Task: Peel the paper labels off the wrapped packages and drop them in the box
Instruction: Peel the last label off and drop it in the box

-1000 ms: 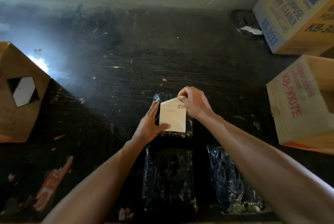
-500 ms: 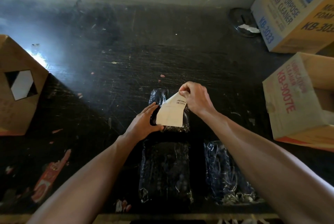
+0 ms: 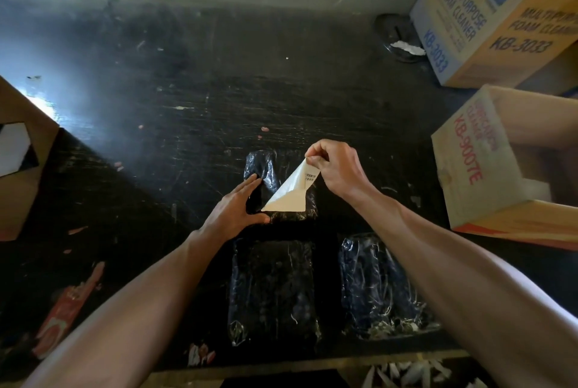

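Scratched black bench (image 3: 187,100), dim light. Paper label (image 3: 289,197) half lifted off shrink-wrapped package (image 3: 266,168), near edge attached. Right hand (image 3: 336,168) grip pinching far corner; left hand (image 3: 233,211) spread flat, pinning package. Open box (image 3: 469,175) right. Risks: tearing under sideways pull; package lifting if pinning slackens.

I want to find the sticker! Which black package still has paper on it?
The far package, between the hands. Its label is half peeled, pinched by the right hand. The two nearer packages show none.
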### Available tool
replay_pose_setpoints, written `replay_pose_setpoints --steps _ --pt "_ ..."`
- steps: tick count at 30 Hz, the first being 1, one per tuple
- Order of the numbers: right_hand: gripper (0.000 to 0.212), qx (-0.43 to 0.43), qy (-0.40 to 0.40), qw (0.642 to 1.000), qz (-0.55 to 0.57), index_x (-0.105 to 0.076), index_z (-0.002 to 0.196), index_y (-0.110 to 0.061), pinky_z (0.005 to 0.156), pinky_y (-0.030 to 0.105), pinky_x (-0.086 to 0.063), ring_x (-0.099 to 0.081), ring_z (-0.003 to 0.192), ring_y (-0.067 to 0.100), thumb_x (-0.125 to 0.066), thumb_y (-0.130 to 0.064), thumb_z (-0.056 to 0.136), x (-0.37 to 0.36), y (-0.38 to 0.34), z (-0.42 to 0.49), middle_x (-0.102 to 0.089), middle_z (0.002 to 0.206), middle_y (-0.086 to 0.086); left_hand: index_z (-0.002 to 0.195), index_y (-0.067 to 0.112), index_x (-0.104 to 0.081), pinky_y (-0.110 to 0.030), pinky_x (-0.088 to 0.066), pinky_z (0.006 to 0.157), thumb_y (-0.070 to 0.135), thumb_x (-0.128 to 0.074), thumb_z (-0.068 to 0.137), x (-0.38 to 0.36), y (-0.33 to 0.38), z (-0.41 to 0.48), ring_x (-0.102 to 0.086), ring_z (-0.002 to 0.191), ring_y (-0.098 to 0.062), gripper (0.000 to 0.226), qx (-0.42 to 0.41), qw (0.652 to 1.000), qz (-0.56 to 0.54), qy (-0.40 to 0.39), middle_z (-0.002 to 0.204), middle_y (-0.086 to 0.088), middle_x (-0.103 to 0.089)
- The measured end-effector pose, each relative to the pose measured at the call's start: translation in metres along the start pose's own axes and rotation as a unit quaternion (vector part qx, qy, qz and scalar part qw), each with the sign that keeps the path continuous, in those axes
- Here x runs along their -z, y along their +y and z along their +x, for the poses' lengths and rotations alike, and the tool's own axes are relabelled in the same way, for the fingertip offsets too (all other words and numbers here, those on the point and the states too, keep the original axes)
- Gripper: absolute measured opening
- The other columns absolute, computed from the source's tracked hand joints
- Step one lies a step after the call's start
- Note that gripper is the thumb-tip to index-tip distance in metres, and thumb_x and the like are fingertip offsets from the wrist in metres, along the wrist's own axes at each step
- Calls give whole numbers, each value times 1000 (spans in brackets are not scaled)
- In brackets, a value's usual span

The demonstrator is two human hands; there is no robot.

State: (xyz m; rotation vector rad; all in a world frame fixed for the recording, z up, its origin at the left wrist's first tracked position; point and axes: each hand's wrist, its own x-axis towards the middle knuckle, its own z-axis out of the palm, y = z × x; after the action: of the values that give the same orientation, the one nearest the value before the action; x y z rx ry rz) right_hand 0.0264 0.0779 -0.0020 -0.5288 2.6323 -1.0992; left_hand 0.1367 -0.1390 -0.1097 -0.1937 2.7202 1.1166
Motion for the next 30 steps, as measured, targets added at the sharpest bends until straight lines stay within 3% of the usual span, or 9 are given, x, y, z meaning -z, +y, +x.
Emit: replay_pose_setpoints --steps 6,9,13,15,24,28,30 --pt "11 14 5 1000 -22 -70 99 -21 74 14 -47 -62 91 2 -65 -11 96 7 -3 -6 -65 95 -12 154 27 -30 -29 -29 112 48 -86 67 0 -3 2 -30 143 -11 105 -7 1000 -12 9 160 16 -21" --pt "13 -1 98 995 -17 -73 99 -18 81 25 -53 -66 90 11 -65 -9 95 43 -6 5 -69 94 -6 154 27 -28 -33 -29 114 48 -85 67 2 -4 -1 -30 143 -12 106 -11 1000 -3 -1 161 16 -18" --pt "9 -9 141 988 -67 -72 96 -23 74 14 -46 -62 85 0 -68 -15 95 122 -10 18 -68 95 -8 155 25 -27 -26 -25 112 46 -86 68 1 0 -1 -29 144 -11 107 -8 1000 -10 -7 161 15 -17" --pt "9 -11 161 985 -68 -72 93 -24 76 17 -47 -62 86 2 -69 -15 94 144 -5 15 -69 95 -6 154 26 -29 -23 -24 111 47 -86 66 2 5 -1 -29 144 -10 106 1 1000 -20 -2 161 14 -20" --pt "10 -69 212 972 -72 -71 89 -24 75 25 -50 -58 79 8 -73 -14 90 160 32 -8 -68 89 -4 152 23 -31 -39 -33 113 48 -79 76 15 31 -1 -38 139 -19 93 33 999 -22 21 154 -1 -38" --pt "9 -77 232 965 -100 -73 96 -20 64 12 -36 -54 74 2 -74 -15 90 185 42 -25 -64 91 -5 153 23 -28 -41 -36 112 48 -71 84 22 56 3 -41 137 -20 85 36 998 -32 29 154 -2 -38" --pt "12 -80 240 962 -104 -74 102 -18 65 13 -39 -56 77 2 -74 -16 90 204 48 -33 -66 97 -3 153 22 -29 -39 -35 112 47 -69 86 23 74 6 -40 137 -20 82 28 998 -39 39 153 -3 -39"
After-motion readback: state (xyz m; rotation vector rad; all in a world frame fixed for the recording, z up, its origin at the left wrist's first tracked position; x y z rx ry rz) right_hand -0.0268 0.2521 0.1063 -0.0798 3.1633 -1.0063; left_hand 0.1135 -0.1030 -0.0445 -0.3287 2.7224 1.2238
